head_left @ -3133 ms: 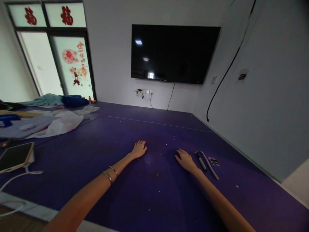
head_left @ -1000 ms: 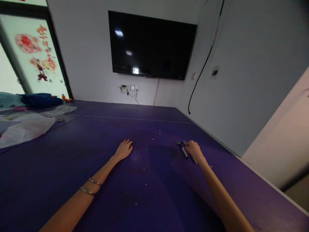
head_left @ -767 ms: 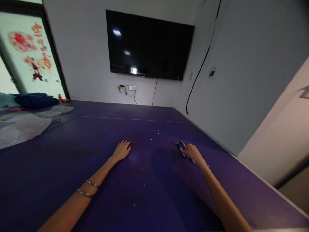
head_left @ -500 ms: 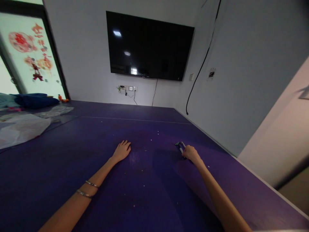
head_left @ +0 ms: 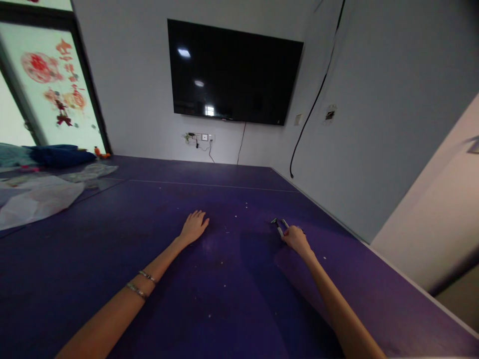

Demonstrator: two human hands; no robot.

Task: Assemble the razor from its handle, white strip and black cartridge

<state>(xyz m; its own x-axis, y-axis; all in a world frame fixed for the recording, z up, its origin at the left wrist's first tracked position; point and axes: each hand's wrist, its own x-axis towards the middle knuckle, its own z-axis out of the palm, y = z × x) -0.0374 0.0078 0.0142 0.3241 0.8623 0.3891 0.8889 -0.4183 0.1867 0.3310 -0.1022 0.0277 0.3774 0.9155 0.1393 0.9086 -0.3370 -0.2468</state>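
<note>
My left hand (head_left: 193,227) lies palm down on the dark purple surface (head_left: 164,279), its fingers loosely spread and nothing in it. Two bracelets sit on that forearm. To the right, my right hand (head_left: 297,239) is closed near the surface, with its fingertips on the pale handle of what looks like a razor (head_left: 279,229). The razor's small greenish head points away from me. A second slim object (head_left: 285,223) with a light shaft lies close beside it, partly hidden by my fingers. Whether both are gripped is unclear.
Small white specks (head_left: 235,216) are scattered on the surface. At the left lie a whitish plastic sheet (head_left: 41,199) and a dark blue cloth bundle (head_left: 62,155). A black cable (head_left: 309,117) hangs down the right wall. A television (head_left: 235,72) is mounted ahead.
My left hand has shifted slightly forward and right, with its fingers a little more spread. My right hand stays at the razor with only a slight shift. The view has turned slightly left.
</note>
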